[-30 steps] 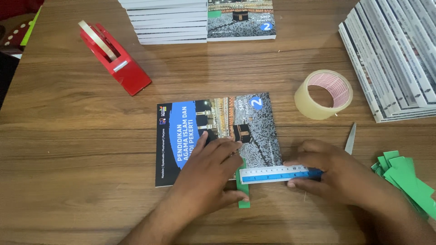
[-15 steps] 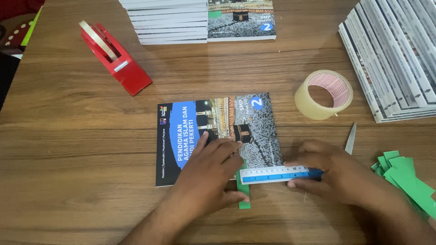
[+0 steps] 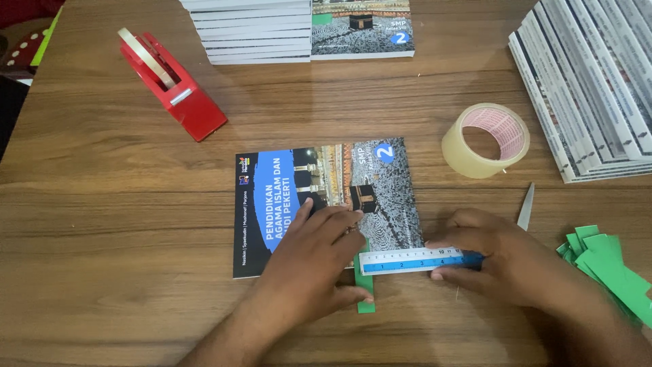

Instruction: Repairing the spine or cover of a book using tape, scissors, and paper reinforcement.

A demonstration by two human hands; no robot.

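While a paperback textbook (image 3: pixel 326 197) lies flat on a wooden table (image 3: pixel 115 224), a person's left hand (image 3: pixel 309 268) presses down on its lower right part, fingers spread and flat on the cover, with the thumb resting against a narrow green paper strip (image 3: pixel 366 295) that pokes out past the book's bottom edge. The right hand (image 3: pixel 499 261) pinches the right end of a short blue-and-white ruler (image 3: pixel 418 261), thumb below and fingers above, holding it level along the book's bottom right corner so that its left end meets the green strip.

A roll of clear packing tape (image 3: pixel 486 140) stands just right of the book, and a pointed metal blade (image 3: pixel 526 206), probably of scissors, lies beyond the right hand. Further green paper strips (image 3: pixel 608 265) sit in a loose heap near the table's right edge. A red tape dispenser (image 3: pixel 173 85) stands at upper left, well apart from the book. A stack of similar textbooks (image 3: pixel 299 30) sits at the table's far edge, and a second, fanned stack (image 3: pixel 591 81) occupies the upper right corner.
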